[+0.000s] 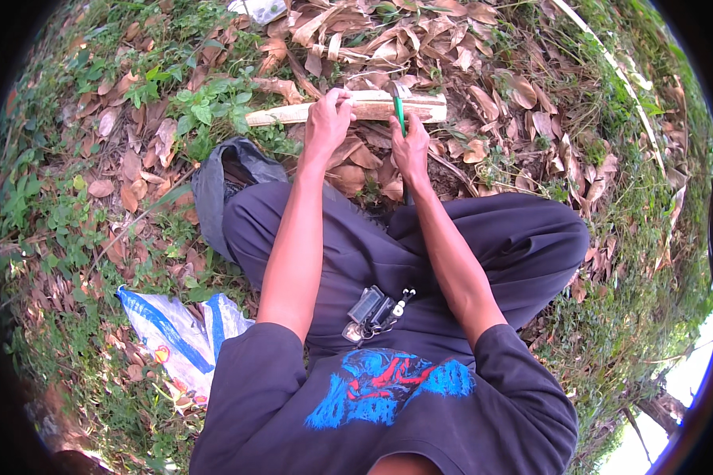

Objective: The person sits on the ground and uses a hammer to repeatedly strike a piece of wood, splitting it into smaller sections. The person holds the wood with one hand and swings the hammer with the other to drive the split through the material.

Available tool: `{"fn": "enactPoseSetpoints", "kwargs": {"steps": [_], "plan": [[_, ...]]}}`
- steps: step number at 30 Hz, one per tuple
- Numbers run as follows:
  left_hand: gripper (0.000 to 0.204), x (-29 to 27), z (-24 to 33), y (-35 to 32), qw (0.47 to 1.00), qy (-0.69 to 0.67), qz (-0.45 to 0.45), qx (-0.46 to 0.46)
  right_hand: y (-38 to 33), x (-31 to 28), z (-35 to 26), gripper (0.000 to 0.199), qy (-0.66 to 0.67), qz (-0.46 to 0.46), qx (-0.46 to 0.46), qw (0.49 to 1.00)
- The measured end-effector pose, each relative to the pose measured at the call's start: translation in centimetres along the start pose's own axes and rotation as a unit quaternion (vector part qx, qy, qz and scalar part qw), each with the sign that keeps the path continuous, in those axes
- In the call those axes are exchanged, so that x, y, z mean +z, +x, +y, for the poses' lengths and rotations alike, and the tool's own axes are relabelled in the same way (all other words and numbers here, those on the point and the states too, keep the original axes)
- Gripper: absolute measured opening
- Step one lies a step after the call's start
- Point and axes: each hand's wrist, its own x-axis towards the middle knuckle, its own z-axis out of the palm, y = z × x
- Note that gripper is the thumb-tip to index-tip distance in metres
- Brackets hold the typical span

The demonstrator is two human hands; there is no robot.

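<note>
A pale, split length of wood (370, 112) lies crosswise on the dry leaves, beyond my crossed legs. My left hand (329, 119) is over its middle, fingers drawn together in a pinch; anything between them is too small to make out. Wrapped round a green-handled hammer (398, 109) is my right hand (409, 146), near the wood's right part. The hammer stands roughly in line with my forearm, its metal head at the far end above the wood. Its dark lower end shows below my fist.
Beside my left knee sits a dark plastic bag (214, 198), partly gaping. A white and blue sack (170, 324) lies on the grass farther left. Keys and a small dark device (372, 309) rest on my lap. Brown leaves (356, 162) and green plants (210, 107) surround me.
</note>
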Motion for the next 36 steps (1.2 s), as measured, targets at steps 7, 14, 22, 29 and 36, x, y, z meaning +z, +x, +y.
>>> {"fn": "enactPoseSetpoints", "kwargs": {"steps": [7, 14, 22, 29, 36], "plan": [[0.024, 1.3, 4.0, -2.5, 0.994, -0.062, -0.088, 0.0, -1.6, -4.1, -4.6, 0.031, 0.077, -0.016, 0.118, 0.99], [0.022, 2.4, 9.8, -4.0, 0.971, -0.1, -0.191, 0.099, -3.6, -8.2, -5.7, 0.03, 0.309, -0.003, 0.176, 0.935], [0.024, 3.7, 10.7, -5.2, 0.977, -0.042, -0.132, 0.161, -4.0, -9.2, -6.7, 0.019, 0.302, 0.054, 0.138, 0.942], [0.06, 2.0, 7.5, -1.1, 0.978, 0.094, -0.166, 0.086, -3.2, -13.8, -7.6, 0.012, 0.37, 0.087, 0.152, 0.912], [0.077, 6.7, -3.7, 0.9, 0.878, 0.4, -0.111, 0.238, -3.2, -17.3, -7.9, 0.016, 0.451, 0.121, 0.17, 0.868]]}}
